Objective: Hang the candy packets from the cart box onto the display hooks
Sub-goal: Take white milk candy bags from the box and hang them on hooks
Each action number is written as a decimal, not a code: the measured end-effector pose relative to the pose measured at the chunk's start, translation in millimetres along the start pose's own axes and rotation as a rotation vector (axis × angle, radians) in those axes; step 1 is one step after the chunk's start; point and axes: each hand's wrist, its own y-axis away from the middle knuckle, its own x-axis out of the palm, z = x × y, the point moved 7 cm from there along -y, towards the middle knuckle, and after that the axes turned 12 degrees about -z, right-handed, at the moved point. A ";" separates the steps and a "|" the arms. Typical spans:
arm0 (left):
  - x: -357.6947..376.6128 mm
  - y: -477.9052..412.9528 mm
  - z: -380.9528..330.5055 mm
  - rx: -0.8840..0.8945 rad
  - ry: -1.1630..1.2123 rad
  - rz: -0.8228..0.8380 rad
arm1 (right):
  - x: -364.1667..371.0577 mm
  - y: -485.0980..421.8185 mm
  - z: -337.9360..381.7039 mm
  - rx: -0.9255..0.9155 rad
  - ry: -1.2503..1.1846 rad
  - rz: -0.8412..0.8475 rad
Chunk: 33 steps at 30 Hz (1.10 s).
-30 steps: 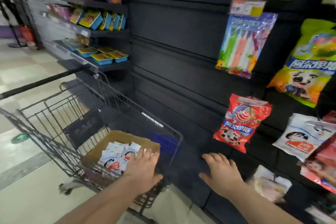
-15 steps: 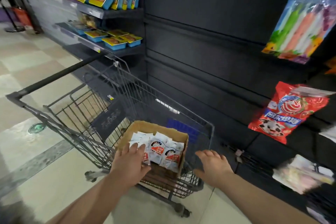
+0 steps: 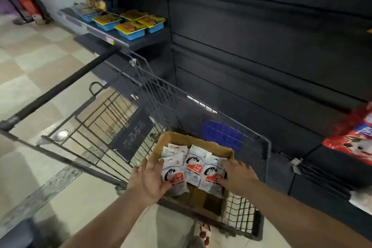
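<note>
Shop aisle, dark slatted display wall (image 3: 261, 46) | one wire cart (image 3: 201, 104) holding one cardboard box (image 3: 181, 139) | candy packets (image 3: 194, 167) upright in box: three in front, more behind, count unclear | left hand (image 3: 149, 179) straight-fingered against leftmost packet | right hand (image 3: 238, 177) fingers spread on rightmost packet | neither clasps anything

Between the left hand (image 3: 150, 179) and right hand (image 3: 238, 179): candy packets (image 3: 193, 167), white with a red band and a black round mark. Around them: box (image 3: 181, 139) of plain brown card. Beyond both hands: cart (image 3: 161, 94) of dark grey wire grid, with a blue panel (image 3: 221, 135) and black handle (image 3: 66, 84). Right of the right hand: red packet (image 3: 354, 139) with a white animal and blue band. Left of the left hand: floor (image 3: 30, 62) in beige-and-cream checks.
</note>
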 end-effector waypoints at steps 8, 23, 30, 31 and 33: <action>37.7 -79.2 2.6 -0.015 -0.006 0.139 | 25.5 -76.9 -25.2 0.097 -0.074 0.149; 121.8 -135.0 13.3 -0.031 0.101 0.358 | 93.5 -140.6 -36.8 0.272 -0.215 0.251; 185.4 -166.6 19.5 -0.069 0.164 0.436 | 143.5 -171.3 -43.1 0.469 -0.383 0.237; 195.3 -171.2 22.2 -0.099 0.183 0.443 | 152.1 -175.6 -45.2 0.498 -0.387 0.234; 215.3 -178.1 27.4 -0.149 0.227 0.454 | 168.4 -182.0 -49.1 0.573 -0.398 0.229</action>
